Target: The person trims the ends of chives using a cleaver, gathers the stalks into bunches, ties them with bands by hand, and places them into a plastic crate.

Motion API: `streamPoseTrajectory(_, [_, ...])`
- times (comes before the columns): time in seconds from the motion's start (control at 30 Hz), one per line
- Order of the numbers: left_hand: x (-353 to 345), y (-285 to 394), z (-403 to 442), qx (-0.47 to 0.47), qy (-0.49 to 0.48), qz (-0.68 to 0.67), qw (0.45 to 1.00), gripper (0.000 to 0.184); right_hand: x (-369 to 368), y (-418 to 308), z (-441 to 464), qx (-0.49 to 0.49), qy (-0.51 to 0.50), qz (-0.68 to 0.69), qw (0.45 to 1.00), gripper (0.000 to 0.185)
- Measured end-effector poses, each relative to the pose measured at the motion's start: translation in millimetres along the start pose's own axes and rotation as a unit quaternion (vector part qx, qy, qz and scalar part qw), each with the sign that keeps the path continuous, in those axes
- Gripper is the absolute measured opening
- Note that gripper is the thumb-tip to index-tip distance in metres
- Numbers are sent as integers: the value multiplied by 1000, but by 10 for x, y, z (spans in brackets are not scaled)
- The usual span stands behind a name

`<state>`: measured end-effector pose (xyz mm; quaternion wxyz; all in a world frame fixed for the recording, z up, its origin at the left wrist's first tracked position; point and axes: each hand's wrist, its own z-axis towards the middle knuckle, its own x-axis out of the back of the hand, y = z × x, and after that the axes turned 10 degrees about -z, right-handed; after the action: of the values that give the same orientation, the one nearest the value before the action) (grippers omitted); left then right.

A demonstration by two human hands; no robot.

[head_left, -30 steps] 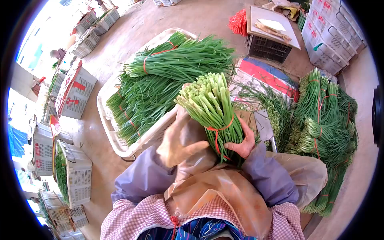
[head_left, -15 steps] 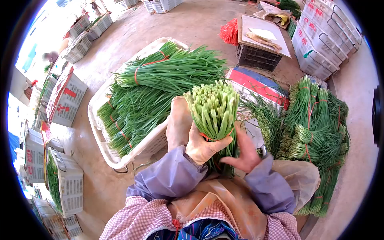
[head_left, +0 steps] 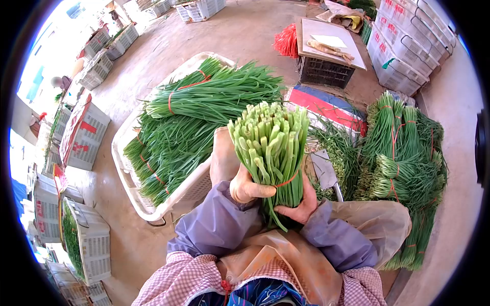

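Observation:
Between my two hands stands a thick bunch of garlic chives (head_left: 270,137), its pale cut ends turned up toward me. A red band (head_left: 287,180) circles its stems. My left hand (head_left: 248,187) is closed around the left side of the bunch, thumb across the front just at the band. From the right and slightly lower, my right hand (head_left: 302,202) grips the stems below the band. The lower leaves are partly hidden by my hands and lap. Right of the bunch lies a cleaver (head_left: 324,169) with a broad metal blade.
At left, a white crate (head_left: 133,196) holds banded chives (head_left: 214,97). More bundles (head_left: 395,148) are piled at right by the wall. Beyond are a striped sack (head_left: 326,109), a board on a black crate (head_left: 326,71), red ties (head_left: 286,41) and stacked white crates (head_left: 408,41).
The bunch has come slightly closer and turned, showing more of its side and band. My right hand, spread beside it before, has closed on the stems. My left thumb has shifted left.

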<state>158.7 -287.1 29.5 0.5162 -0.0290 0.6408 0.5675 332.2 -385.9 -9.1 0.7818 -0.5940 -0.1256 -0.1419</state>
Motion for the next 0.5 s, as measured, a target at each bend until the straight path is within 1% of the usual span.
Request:
streamPoseTrajectory(0.1, [-396, 376, 146, -53, 23, 70, 996, 115, 108, -173, 39, -29, 62, -99, 993, 105])
streamPoseTrajectory(0.13, [-427, 387, 188, -79, 12, 55, 995, 117, 145, -297, 101, -19, 97, -163, 982, 101])
streamPoseTrajectory(0.23, [-535, 318, 123, -86, 50, 48, 994, 119, 74, -200, 125, -17, 157, -223, 962, 99])
streamPoseTrajectory(0.27, [-422, 72, 97, -115, 46, 92, 988, 123, -2, -211, 137, -19, 164, -246, 955, 99])
streamPoseTrajectory(0.3, [-433, 13, 72, -152, 83, 149, 974, 110, -62, -267, 152, -39, 134, -253, 957, 100])
streamPoseTrajectory(0.37, [-342, -77, 95, -110, 157, 96, 977, 92, -119, -392, 201, -75, 73, -268, 958, 101])
streamPoseTrajectory(0.4, [-357, -65, 117, -132, 188, 101, 968, 80, -173, -349, 160, -67, 63, -309, 947, 107])
streamPoseTrajectory(0.5, [-204, -100, 116, -141, 184, 100, 968, 82, -108, -331, 116, -20, 29, -348, 937, 112])
